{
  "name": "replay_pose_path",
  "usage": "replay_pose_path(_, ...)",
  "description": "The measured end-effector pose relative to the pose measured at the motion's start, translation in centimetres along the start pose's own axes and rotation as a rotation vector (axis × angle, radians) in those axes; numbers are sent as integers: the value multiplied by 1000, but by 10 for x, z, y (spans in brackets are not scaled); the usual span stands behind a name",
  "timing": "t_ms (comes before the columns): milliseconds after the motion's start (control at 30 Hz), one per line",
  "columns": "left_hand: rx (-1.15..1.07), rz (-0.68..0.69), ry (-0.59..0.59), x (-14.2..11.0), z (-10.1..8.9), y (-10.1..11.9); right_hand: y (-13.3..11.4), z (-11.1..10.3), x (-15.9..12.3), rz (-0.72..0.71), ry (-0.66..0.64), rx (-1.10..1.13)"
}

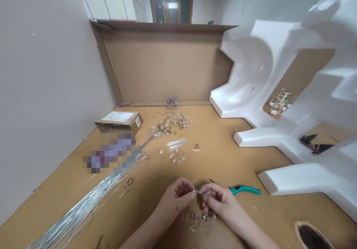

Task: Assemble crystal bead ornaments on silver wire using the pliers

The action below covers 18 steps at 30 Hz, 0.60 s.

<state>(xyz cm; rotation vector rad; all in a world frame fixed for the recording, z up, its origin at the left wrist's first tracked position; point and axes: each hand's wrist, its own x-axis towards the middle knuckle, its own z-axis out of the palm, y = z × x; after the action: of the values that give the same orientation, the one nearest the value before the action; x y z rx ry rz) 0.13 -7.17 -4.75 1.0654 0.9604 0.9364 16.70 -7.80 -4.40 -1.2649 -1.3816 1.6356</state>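
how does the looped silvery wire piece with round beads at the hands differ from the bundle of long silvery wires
The looped wire piece curves round, while the wire bundle runs nearly straight. The piece carries round beads; the bundle shows none. The left hand and right hand hold the piece; the bundle lies on the tan tabletop. Both look shiny.

The wood-toned desk point(217, 148) is closed off at the back by an upright cardboard panel point(167, 63) and bounded on the left by a plain grey wall point(50, 74). Its right side is taken up by a white moulded form point(267, 139), through whose upper opening a small pale rack point(281, 102) can be seen. A cardboard box point(118, 120), topped with a white label point(117, 116), is set at the back left. Beyond the panel, white tiles point(106, 1) and a brown-framed window or door point(171, 9) are shown.
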Motion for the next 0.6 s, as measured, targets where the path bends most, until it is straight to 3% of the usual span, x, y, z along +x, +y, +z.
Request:
replay_pose_path(100, 44, -1, -23, -1, 3, -1, 0, 1, -1, 0, 0, -36)
replay_pose_path(300, 187, 29, 68, -1, 7, -4, 1, 1, 0, 2, 28, -80)
replay_pose_path(433, 186, 37, 36, -2, 7, 0, 3, 2, 0, 14, 39, -130)
replay_pose_path(600, 301, 36, 45, -5, 2, 3, 6, -4, -1, -121, -2, -383)
